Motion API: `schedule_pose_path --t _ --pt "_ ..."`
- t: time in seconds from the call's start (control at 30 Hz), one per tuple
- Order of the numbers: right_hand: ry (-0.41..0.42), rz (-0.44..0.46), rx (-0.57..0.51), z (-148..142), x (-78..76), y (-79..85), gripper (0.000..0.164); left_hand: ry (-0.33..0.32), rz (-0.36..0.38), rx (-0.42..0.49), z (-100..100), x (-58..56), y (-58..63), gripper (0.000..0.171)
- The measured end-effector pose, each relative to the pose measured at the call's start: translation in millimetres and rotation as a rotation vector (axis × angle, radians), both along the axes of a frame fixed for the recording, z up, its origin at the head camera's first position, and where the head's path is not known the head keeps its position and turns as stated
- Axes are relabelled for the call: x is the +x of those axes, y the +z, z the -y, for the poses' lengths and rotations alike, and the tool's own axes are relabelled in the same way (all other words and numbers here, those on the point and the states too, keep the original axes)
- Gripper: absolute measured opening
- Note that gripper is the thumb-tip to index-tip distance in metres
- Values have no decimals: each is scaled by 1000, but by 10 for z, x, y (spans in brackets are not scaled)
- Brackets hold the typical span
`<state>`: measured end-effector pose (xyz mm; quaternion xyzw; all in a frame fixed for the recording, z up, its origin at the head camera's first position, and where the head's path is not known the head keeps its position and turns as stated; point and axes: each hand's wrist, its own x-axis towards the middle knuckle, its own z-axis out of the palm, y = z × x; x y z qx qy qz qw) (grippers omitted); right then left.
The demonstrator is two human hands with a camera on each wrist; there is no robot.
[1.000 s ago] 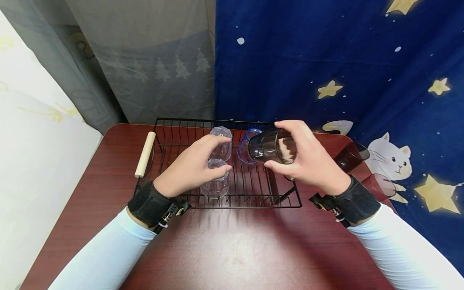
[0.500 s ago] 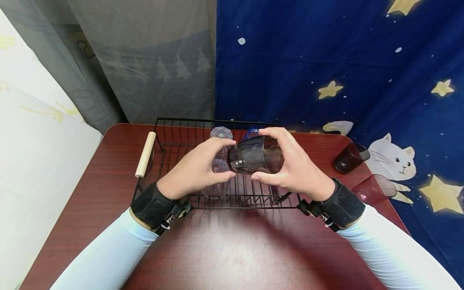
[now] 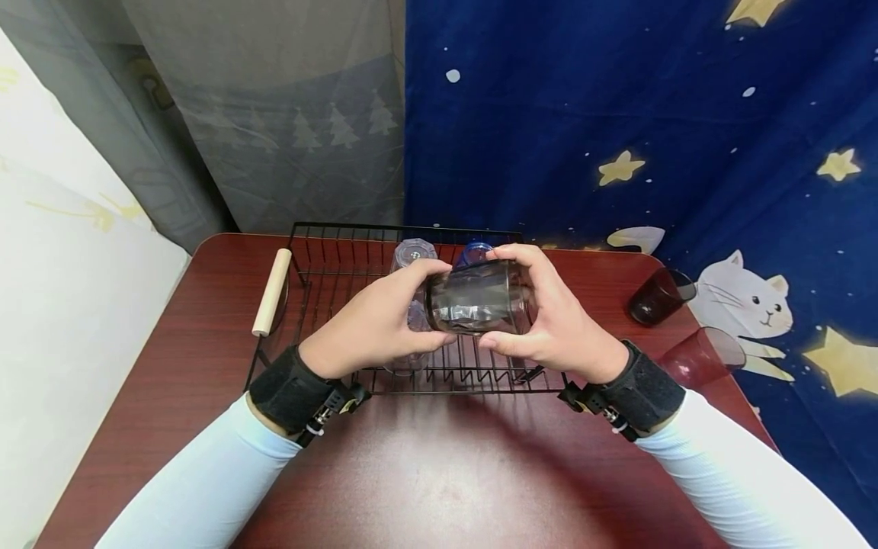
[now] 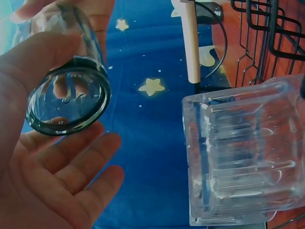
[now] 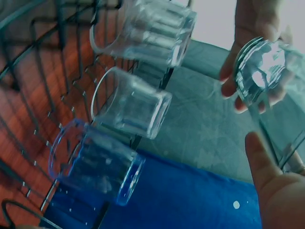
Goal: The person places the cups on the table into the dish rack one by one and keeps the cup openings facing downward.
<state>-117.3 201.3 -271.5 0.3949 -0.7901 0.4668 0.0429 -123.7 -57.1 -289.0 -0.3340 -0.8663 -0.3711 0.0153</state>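
Over a black wire rack point(image 3: 466, 392), a smoky dark drinking glass point(image 3: 473, 297) lies sideways in the air between both hands. My right hand point(image 3: 565, 320) grips its right end, thumb below and fingers above. At its left end, my left hand point(image 3: 373, 320) holds the base between thumb and fingers. The thick round base point(image 4: 69, 98) faces the camera in the left wrist view. Upside down in the rack stand two clear faceted glasses, one clear glass point(image 5: 133, 105) beside a blue-tinted glass point(image 5: 100, 164), the other clear glass point(image 5: 152, 33) mostly hidden by my left hand from above.
A pale wooden handle point(image 3: 272, 292) sticks up at the rack's left end. On the right of the red-brown table point(image 3: 425, 480) stand another dark glass point(image 3: 660, 297) and a reddish glass point(image 3: 703, 358). Curtains point(image 3: 521, 130) hang directly behind the table.
My right hand has brought the dark glass leftward, away from above the blue glass. My left hand, nearly still, has taken hold of the glass's base end.
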Motion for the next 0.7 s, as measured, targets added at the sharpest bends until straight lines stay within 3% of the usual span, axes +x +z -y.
schedule_pose_path --t 0.1,0.37,0.53,0.7 --pt "24 45 9 -21 0 -9 94 -4 1 -2 3 -1 14 76" --pt "-117 -1 214 -134 6 -49 89 -20 -14 4 -9 -5 45 78" --pt "-165 -17 344 -185 -18 -90 87 -42 -20 10 -39 -10 59 79" --pt "-177 -31 407 -202 -47 -129 87 -37 -31 -10 -79 -7 55 79"
